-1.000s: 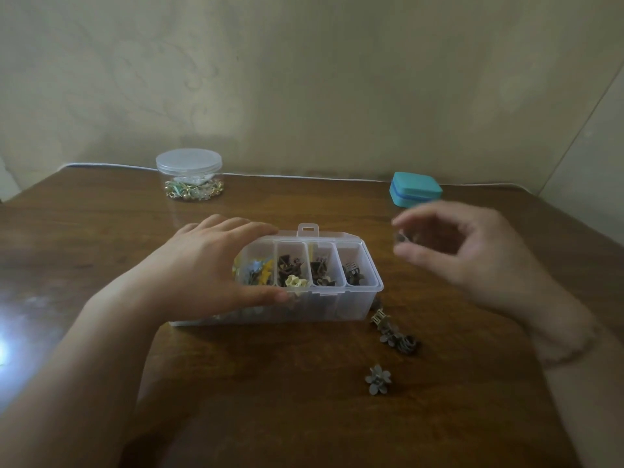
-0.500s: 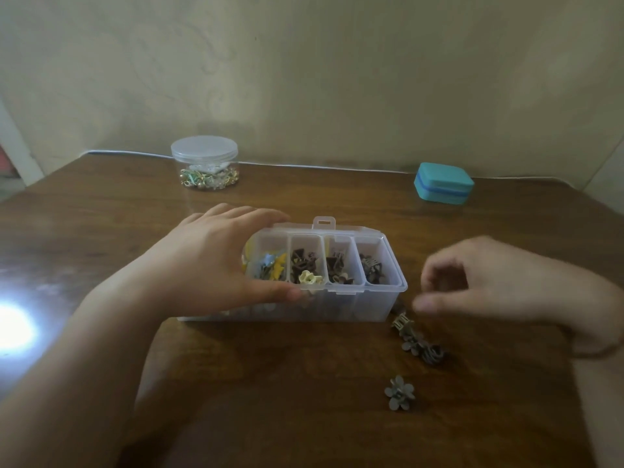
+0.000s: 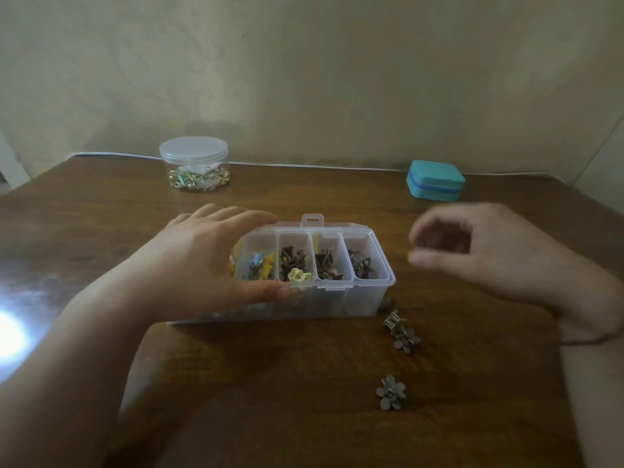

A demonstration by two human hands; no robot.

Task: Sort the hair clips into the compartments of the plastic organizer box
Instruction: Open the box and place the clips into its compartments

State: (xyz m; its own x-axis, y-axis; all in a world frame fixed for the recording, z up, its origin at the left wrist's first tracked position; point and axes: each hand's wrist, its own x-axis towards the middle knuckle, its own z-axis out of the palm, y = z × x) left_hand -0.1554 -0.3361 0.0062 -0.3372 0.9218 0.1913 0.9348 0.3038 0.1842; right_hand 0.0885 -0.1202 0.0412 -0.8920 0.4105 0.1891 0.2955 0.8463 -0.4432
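The plastic organizer box (image 3: 337, 298) stands on a brown wooden table (image 3: 270, 400) before a beige wall (image 3: 304, 62). The left hand (image 3: 199, 261) grips its left end. The right hand (image 3: 472, 251) hovers blurred, fingers curled; I cannot tell if it holds something. Loose hair clips (image 3: 401, 336) lie just right of the box.

A home room, by its look: a dark wooden counter (image 3: 304, 383) set against a plain cream wall (image 3: 304, 79), with a clear jar of trinkets (image 3: 194, 167) far left and a small teal case (image 3: 435, 180) far right.
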